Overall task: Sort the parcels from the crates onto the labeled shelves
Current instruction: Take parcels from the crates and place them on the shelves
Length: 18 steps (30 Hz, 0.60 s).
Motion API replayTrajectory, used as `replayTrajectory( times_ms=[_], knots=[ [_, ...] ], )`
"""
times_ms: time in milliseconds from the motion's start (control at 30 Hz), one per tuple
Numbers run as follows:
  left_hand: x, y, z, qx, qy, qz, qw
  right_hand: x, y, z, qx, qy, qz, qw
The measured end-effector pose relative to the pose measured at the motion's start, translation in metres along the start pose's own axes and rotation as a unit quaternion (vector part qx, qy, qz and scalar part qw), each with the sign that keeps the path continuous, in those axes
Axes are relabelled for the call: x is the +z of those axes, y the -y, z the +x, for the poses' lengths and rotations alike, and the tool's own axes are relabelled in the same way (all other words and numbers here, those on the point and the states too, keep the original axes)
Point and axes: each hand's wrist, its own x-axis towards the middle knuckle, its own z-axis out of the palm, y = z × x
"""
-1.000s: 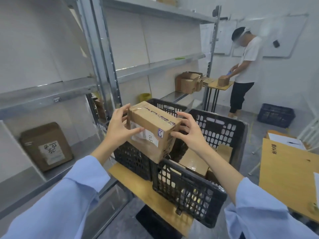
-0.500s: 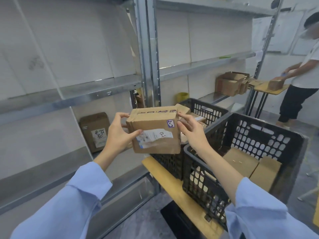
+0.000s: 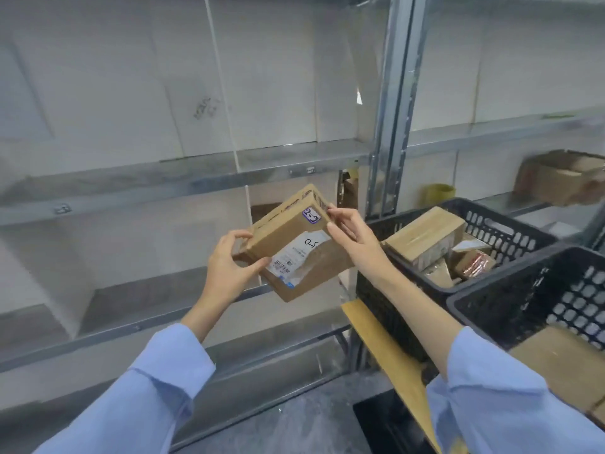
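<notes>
A brown cardboard parcel (image 3: 291, 237) with a white shipping label and a small blue-edged sticker hangs tilted in the air in front of the metal shelves (image 3: 183, 178). My left hand (image 3: 229, 267) grips its lower left end, thumb on the front face. My right hand (image 3: 352, 234) pinches its upper right corner. To the right, a black crate (image 3: 389, 290) holds several more parcels (image 3: 425, 237). A second black crate (image 3: 510, 306) stands nearer me with a parcel (image 3: 563, 358) inside.
Both crates rest on a wooden bench (image 3: 383, 352). A vertical steel post (image 3: 393, 103) divides the shelving bays. White divider panels split the shelves into compartments. Open cardboard boxes (image 3: 563, 175) and a yellow container (image 3: 438, 194) sit on the right-hand shelf.
The view has swung left toward the shelves. The parcel has moved left and away from the crates, and tilted so its right end points up. Both hands keep their hold.
</notes>
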Motion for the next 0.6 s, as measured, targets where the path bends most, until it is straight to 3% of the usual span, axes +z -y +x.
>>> replayTrajectory(
  times_ms=[267, 600],
  knots=[
    [-0.097, 0.039, -0.029, -0.059, -0.07, 0.012, 0.996, 0.107, 0.022, 0.036, -0.055, 0.073, -0.059, 0.994],
    [-0.226, 0.081, -0.065, -0.089, -0.147, 0.026, 0.985, 0.245, 0.076, 0.057, -0.11, 0.019, -0.005, 0.994]
  ],
)
